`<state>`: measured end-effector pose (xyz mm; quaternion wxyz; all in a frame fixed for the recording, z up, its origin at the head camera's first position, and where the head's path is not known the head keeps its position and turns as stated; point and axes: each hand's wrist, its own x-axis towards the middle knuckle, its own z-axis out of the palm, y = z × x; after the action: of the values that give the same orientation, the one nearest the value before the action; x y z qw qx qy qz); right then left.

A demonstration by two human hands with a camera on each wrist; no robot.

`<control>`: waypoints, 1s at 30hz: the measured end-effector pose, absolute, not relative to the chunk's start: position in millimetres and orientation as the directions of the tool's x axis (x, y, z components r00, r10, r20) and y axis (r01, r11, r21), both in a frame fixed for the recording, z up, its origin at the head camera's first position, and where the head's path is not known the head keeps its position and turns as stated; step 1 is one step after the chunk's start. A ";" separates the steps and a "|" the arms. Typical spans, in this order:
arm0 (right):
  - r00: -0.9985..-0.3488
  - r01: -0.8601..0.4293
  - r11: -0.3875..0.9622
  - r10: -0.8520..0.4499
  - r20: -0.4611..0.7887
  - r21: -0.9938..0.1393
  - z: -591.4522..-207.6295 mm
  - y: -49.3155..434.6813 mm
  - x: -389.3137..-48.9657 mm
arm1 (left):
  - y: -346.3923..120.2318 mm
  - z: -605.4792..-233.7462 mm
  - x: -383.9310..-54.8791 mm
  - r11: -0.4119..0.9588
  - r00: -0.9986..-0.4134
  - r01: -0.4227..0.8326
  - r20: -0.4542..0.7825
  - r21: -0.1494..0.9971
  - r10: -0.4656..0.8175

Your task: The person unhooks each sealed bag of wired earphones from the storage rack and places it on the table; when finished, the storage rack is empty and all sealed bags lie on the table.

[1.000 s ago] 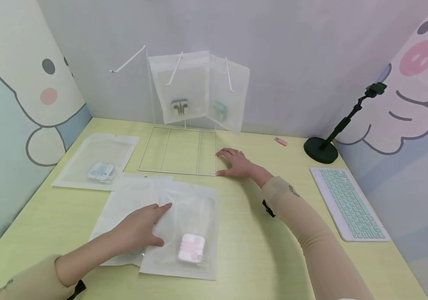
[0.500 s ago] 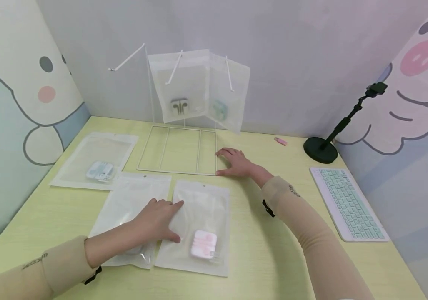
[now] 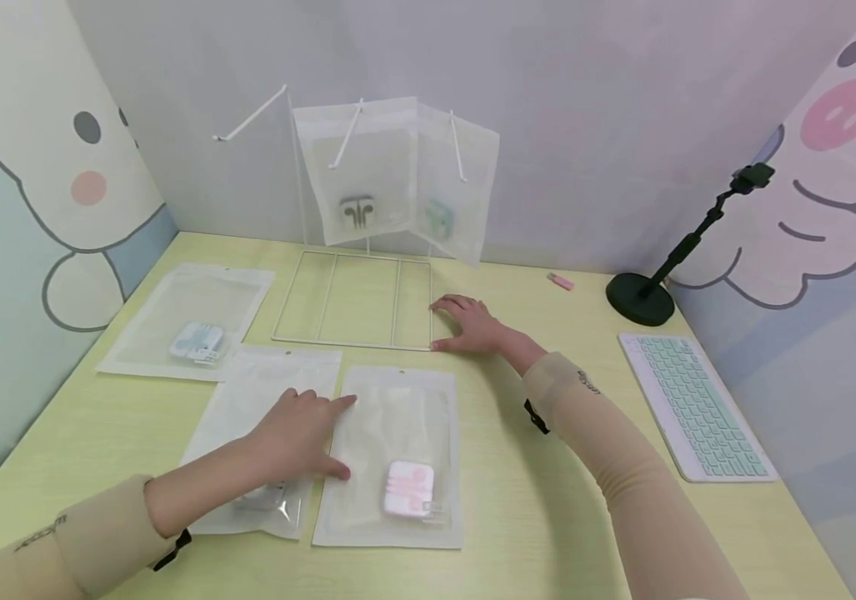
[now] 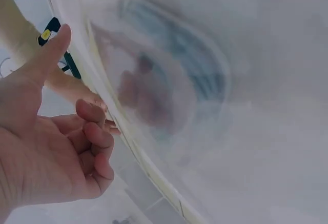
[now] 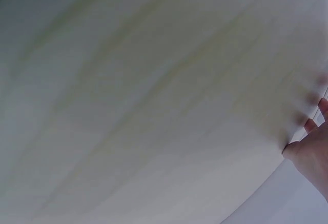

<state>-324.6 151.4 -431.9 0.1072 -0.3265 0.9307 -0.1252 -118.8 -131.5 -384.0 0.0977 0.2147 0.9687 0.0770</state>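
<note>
In the head view a translucent zip bag lies flat, with a pink-and-white square case inside. My left hand is over its left edge, thumb and index finger stretched out, the other fingers loosely curled and gripping nothing. Partly under that hand lies a second zip bag; the hand hides much of its contents. My right hand rests on the table, thumb and a fingertip touching the right side of a white wire display rack. Two zip bags hang on it; one holds earphones, the other something pale green.
A third bag with a pale blue-and-white case lies at left. The rack's left hook bears nothing. At right are a small pink stick, a black phone stand and a keyboard.
The bag with the pink case has slid right, off the second bag, and now lies straighter. My left hand went right with it, then drew back slightly left. The right hand has stayed put.
</note>
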 end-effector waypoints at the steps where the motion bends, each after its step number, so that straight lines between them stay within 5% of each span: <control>1: -0.764 -0.582 0.756 -0.634 -0.116 -0.299 -432.0 151.7 -324.6 | -134.2 -380.6 -122.0 0.896 -0.891 0.398 -0.149 0.198 0.429; 17: -0.761 -0.576 0.753 -0.636 -0.126 -0.319 -434.4 151.8 -325.6 | -205.3 -347.5 -213.0 0.865 -0.906 0.420 0.076 0.273 0.416; 30: -0.766 -0.573 0.757 -0.631 -0.123 -0.313 -431.5 151.3 -322.6 | -249.2 -381.5 -262.1 0.874 -0.907 0.410 0.013 0.261 0.421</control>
<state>-322.6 151.3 -431.5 0.1109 -0.3234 0.9308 -0.1295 -262.1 -249.2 -381.5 0.0223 0.2147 0.9678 0.1297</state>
